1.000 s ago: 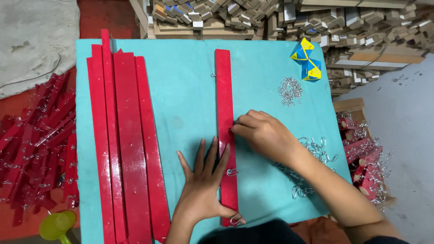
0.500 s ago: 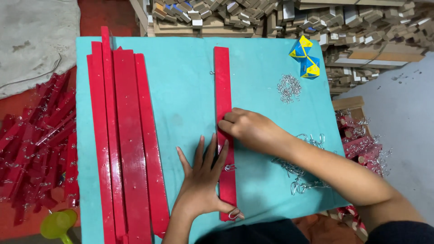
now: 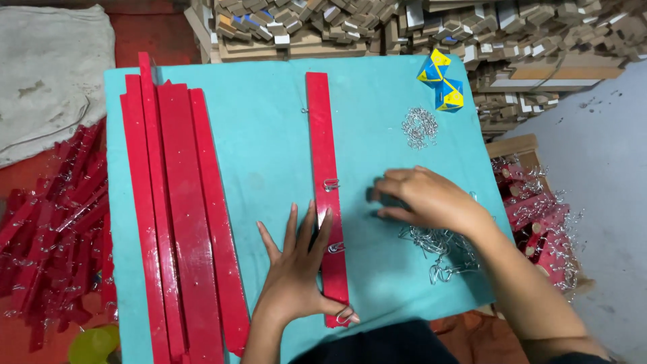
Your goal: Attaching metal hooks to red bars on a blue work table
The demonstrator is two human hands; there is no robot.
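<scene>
Now the left hand (image 3: 296, 276) lies flat, fingers spread wide, pressing on the long red strip (image 3: 322, 155) that runs from the far edge of the teal table (image 3: 269, 155) to the near edge. Beside it, the right hand (image 3: 424, 199) curls loosely over a heap of small metal hooks (image 3: 438, 246) (what it pinches, I cannot tell). More red strips (image 3: 175, 216) lie along the left edge.
</scene>
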